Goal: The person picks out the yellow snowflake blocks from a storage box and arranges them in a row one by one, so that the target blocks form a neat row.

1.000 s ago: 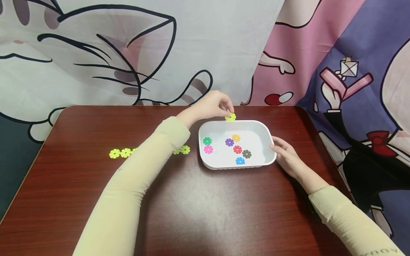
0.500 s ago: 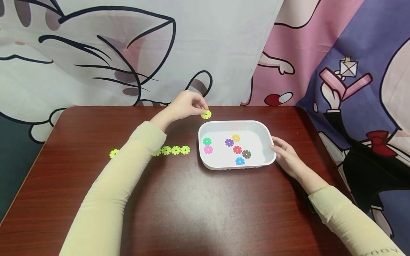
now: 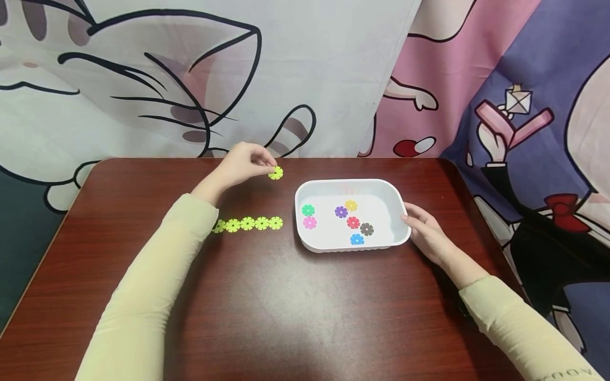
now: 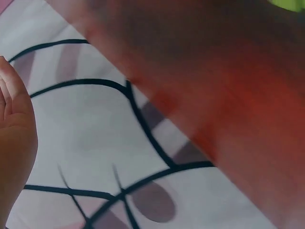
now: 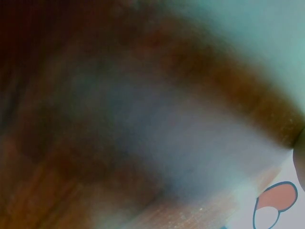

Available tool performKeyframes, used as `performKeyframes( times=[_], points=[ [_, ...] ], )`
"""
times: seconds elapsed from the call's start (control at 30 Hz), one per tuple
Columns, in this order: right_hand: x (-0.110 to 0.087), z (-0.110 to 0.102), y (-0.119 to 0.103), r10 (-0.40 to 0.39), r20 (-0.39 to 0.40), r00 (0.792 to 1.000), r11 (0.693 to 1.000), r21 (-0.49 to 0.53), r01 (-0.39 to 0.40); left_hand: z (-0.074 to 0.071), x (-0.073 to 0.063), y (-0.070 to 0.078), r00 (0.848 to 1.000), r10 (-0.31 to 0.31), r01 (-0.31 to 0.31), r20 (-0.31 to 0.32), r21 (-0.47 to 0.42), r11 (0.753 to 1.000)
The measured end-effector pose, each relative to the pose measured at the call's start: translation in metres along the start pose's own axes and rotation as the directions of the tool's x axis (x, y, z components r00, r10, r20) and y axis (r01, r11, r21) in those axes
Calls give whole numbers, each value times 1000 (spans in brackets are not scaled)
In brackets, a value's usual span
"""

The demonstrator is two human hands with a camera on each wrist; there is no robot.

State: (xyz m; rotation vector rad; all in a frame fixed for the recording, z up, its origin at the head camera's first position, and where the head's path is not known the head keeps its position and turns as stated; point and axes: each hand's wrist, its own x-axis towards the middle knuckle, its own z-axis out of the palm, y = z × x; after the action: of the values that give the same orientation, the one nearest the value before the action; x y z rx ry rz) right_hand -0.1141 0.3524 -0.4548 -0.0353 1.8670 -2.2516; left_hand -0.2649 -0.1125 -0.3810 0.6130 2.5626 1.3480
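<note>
Between thumb and fingers my left hand [image 3: 245,163] pinches a yellow flower-shaped plastic disc [image 3: 276,173], held over the far part of the table. Nearer to me lies a row of matching yellow discs [image 3: 247,224], its left end hidden behind my left sleeve. My right hand [image 3: 429,235] grips the right rim of a white tray [image 3: 350,246], thumb over the edge. Scattered inside the tray are a green disc [image 3: 308,210], a pink disc [image 3: 310,223], and purple, orange, red, dark brown and blue ones. The left wrist view catches only part of the left hand [image 4: 16,119].
The dark red-brown wooden table [image 3: 295,317] ends at a far edge against a hanging cloth [image 3: 333,69] with cartoon prints. Its right edge borders a blue and pink part of the cloth. The right wrist view is mostly blurred.
My left hand has moved left with the yellow disc, from above the tray's far rim to left of the tray. My right hand and the tray have stayed put.
</note>
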Motion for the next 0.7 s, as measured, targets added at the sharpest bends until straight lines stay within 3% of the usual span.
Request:
performKeyframes(
  times=[0.17, 0.37, 0.7],
  points=[
    [0, 0, 0, 0, -11, 1000, 1000, -4, 0, -10, -15, -17, 998, -54, 55, -41, 24, 998],
    [1, -1, 0, 5, -1, 1000, 1000, -1, -5, -21, -34, -37, 994, -77, 82, -83, 57, 995],
    [0, 0, 0, 4, -18, 1000, 1000, -2, -4, -41, -61, -63, 984, -155, 160, -92, 43, 986]
  ],
)
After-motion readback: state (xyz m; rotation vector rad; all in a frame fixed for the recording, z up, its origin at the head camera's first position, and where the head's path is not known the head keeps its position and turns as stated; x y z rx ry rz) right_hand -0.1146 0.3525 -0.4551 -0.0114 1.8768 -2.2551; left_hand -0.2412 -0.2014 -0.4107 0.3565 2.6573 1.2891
